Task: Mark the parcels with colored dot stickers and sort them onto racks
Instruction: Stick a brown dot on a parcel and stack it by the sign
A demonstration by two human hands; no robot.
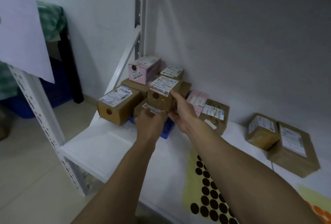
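Sheet of dark dot stickers (207, 197) lies nearest, on the white shelf (107, 143); left hand (150, 121) and right hand (180, 110), fingers curled, grip a dotted brown parcel (161, 96) atop the left stack; the pink box (143, 70) also bears a dot; two parcels at right (262, 130) show none, probably still unmarked.

Parcel stack (117, 106) at rack's (100, 144) L rear; sticker sheet (206, 193) front R.

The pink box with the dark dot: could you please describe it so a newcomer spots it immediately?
On the white rack shelf, find the parcel pile in the back left corner by the upright post. The pink box sits atop it, behind the held brown box. No other pink parcel shows a dark dot.
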